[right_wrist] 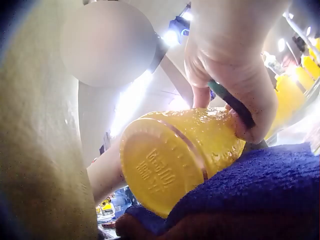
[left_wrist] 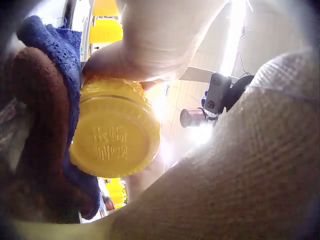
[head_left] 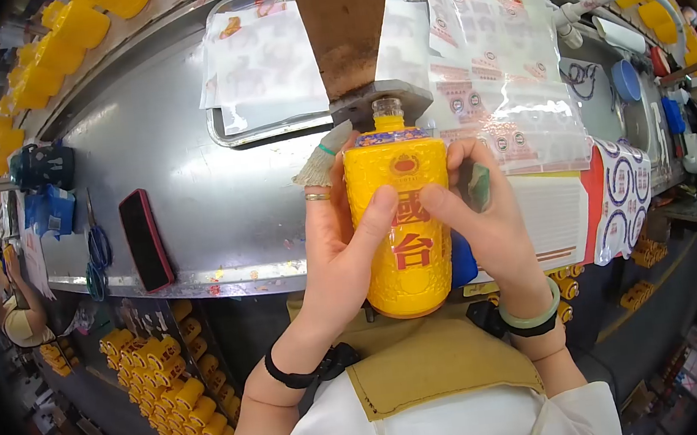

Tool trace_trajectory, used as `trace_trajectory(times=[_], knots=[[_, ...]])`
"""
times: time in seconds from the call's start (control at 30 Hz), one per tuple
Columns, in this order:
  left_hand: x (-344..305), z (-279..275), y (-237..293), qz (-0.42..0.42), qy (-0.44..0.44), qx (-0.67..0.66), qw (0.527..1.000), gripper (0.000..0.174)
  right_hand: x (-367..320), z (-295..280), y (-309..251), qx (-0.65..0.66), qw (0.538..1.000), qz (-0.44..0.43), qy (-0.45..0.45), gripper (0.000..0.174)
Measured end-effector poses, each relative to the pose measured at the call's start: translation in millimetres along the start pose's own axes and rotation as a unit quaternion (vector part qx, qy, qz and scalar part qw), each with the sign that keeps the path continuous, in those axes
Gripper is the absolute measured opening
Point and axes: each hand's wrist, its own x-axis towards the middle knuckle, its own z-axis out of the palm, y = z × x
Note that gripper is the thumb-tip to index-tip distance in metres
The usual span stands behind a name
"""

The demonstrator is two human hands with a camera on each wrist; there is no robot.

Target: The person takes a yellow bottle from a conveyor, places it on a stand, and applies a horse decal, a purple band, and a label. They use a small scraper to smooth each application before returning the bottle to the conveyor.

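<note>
A yellow bottle [head_left: 411, 283] with red characters and an uncapped clear glass neck lies between both hands, its base toward the body. My left hand [head_left: 336, 240] grips its left side, thumb on the front; a pale cloth cover [head_left: 315, 167] with a green band wraps one finger. On the other side my right hand [head_left: 494, 223] holds it too, thumb near the upper red character and green tape [head_left: 478, 185] round a finger. In the right wrist view the embossed base [right_wrist: 159, 172] faces the camera, and a blue cloth [right_wrist: 265, 175] lies beneath the bottle.
A brown post [head_left: 344, 31] with a metal block stands just beyond the bottle neck. Printed sheets [head_left: 512, 73] lie to the right, a tray [head_left: 224, 128] with more sheets behind. On the left are a phone [head_left: 145, 239] and scissors [head_left: 97, 248]. Several yellow bottles [head_left: 165, 368] stand below the table.
</note>
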Motion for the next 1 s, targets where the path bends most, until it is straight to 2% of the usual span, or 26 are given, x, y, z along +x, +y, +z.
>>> trace_trajectory(times=[0.07, 0.13, 0.17, 0.2, 0.23, 0.27, 0.33, 0.37, 0.43, 0.5, 0.57, 0.63, 0.7, 0.73, 0.77, 0.83, 0.87, 0.9, 0.97, 1.0], knots=[[0, 1, 2, -0.005, 0.002, -0.006, 1.0, 0.065, 0, -7, -8, -0.024, 1.0, -0.005, -0.017, 0.026], [-1, 1, 2, 0.023, -0.029, 0.046, 0.998, 0.075, 1, -11, -37, -0.052, 0.998, 0.034, -0.004, 0.027], [-2, 1, 1, 0.025, -0.028, 0.045, 0.998, 0.075, 2, -15, -44, -0.146, 0.989, -0.028, -0.001, 0.035], [-2, 1, 0, 0.02, -0.029, 0.063, 0.997, 0.079, 9, -19, -46, -0.23, 0.965, -0.126, 0.007, 0.038], [-2, 2, -1, 0.016, -0.03, 0.081, 0.996, 0.082, 15, -21, -48, -0.31, 0.924, -0.222, 0.016, 0.041], [-2, 4, -1, 0.013, -0.01, 0.096, 0.995, 0.081, 16, -18, -57, -0.312, 0.923, -0.224, 0.014, 0.041], [-1, 3, -8, 0.038, -0.008, 0.096, 0.995, 0.082, 15, -6, -81, -0.416, 0.865, -0.276, -0.052, 0.052], [-1, 2, -10, 0.062, -0.008, 0.097, 0.993, 0.082, 16, -1, -82, -0.416, 0.864, -0.278, -0.054, 0.052], [-2, 5, -4, 0.048, -0.005, 0.102, 0.994, 0.084, 20, 9, -84, -0.441, 0.826, -0.315, -0.159, 0.056], [-4, 6, -3, 0.033, -0.005, 0.107, 0.994, 0.085, 26, 15, -95, -0.457, 0.824, -0.293, -0.161, 0.054], [-4, 5, -5, 0.02, 0.001, 0.096, 0.995, 0.089, 37, 20, -104, -0.572, 0.709, -0.405, -0.072, 0.05], [-9, -2, -2, 0.016, -0.022, 0.088, 0.996, 0.086, 35, 19, -102, -0.541, 0.719, -0.434, -0.045, 0.044], [-11, -8, -1, 0.011, -0.044, 0.08, 0.996, 0.084, 20, 20, -100, -0.475, 0.821, -0.267, -0.17, 0.041], [-12, -11, -3, 0.01, -0.029, 0.003, 1.0, 0.08, 25, 18, -87, -0.501, 0.783, -0.34, -0.142, 0.036], [-13, -15, -4, 0.007, -0.014, -0.073, 0.997, 0.076, 29, 16, -87, -0.501, 0.784, -0.338, -0.142, 0.036], [-14, -22, -3, -0.017, -0.025, -0.058, 0.998, 0.072, 37, 9, -90, -0.528, 0.727, -0.438, -0.029, 0.031], [-15, -23, -2, -0.029, -0.038, -0.027, 0.998, 0.073, 35, 7, -92, -0.545, 0.709, -0.448, 0.006, 0.028], [-17, -24, -2, -0.042, -0.051, 0.005, 0.998, 0.075, 33, 6, -92, -0.544, 0.709, -0.448, 0.005, 0.028], [-20, -22, -2, -0.027, -0.069, 0.028, 0.997, 0.078, 26, 2, -92, -0.504, 0.762, -0.407, -0.011, 0.028], [-21, -20, -3, -0.014, -0.077, 0.04, 0.996, 0.079, 24, -1, -92, -0.515, 0.754, -0.408, -0.024, 0.029]])
